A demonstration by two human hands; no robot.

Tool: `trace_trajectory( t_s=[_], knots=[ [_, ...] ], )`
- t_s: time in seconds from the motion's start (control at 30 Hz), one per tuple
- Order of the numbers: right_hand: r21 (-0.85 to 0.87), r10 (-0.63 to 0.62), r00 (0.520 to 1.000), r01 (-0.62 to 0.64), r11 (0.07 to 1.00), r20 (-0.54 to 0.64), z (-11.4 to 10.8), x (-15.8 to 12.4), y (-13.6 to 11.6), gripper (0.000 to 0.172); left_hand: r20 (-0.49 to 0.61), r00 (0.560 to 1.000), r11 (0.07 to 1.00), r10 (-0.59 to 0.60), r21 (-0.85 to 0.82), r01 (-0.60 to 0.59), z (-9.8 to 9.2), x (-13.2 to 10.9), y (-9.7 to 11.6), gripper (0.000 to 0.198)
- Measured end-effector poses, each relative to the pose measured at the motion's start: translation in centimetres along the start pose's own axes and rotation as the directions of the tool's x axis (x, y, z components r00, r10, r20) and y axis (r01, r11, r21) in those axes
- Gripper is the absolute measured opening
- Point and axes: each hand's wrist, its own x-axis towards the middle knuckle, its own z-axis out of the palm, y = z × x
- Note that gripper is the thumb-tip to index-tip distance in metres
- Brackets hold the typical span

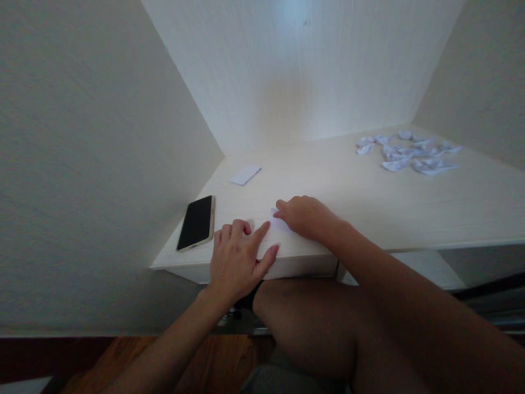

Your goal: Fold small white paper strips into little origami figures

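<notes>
A small piece of white paper (280, 223) lies near the front edge of the desk. My right hand (307, 216) is closed over it, thumb and fingertips pinching its far left corner, and covers much of the sheet. My left hand (235, 254) is beside it, thumb and index finger stretched apart and the other fingers partly curled. The index fingertip touches or nearly touches the paper's left edge; nothing is in its grasp. Behind my left hand, a flat white paper rectangle (246, 175) rests on the desk.
A phone (197, 222) with a dark screen lies at the desk's left edge. Several folded or twisted white papers (410, 153) are heaped at the back right. Panels (299, 71) enclose the white desk (320, 164) at the back and sides. My legs are under its front edge.
</notes>
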Motion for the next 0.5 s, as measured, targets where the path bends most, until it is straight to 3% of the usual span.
trace_trajectory(
  t_s=[0.23, 0.5],
  knots=[
    [0.072, 0.047, 0.998, -0.045, 0.996, -0.032, 0.0, 0.1, 0.5, 0.028, 0.039, 0.998, 0.999, 0.045, -0.008, -0.045, 0.1, 0.2, -0.3, 0.061],
    [0.121, 0.210, 0.974, -0.199, 0.973, -0.087, 1.2, 2.8, 0.0, 0.043, 0.085, 0.994, 0.997, 0.074, 0.002, -0.074, -0.2, 0.3, -0.5, 0.064]
  ],
)
